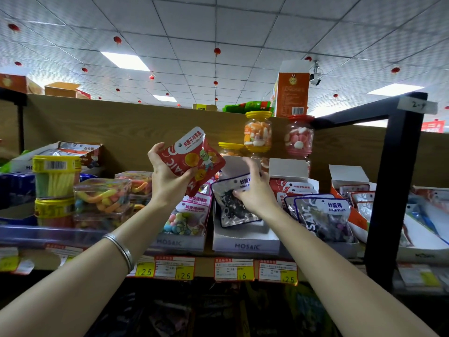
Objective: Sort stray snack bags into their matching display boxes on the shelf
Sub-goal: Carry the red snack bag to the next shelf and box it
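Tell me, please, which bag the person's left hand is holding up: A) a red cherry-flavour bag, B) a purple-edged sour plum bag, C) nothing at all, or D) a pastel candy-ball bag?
A: the left hand grips the red cherry-flavour bag raised above the shelf, while the right hand pinches a sour plum bag standing in a white display box.

Tiled ceiling point(218, 25) with light panels point(125, 60), red lanterns point(117, 40).
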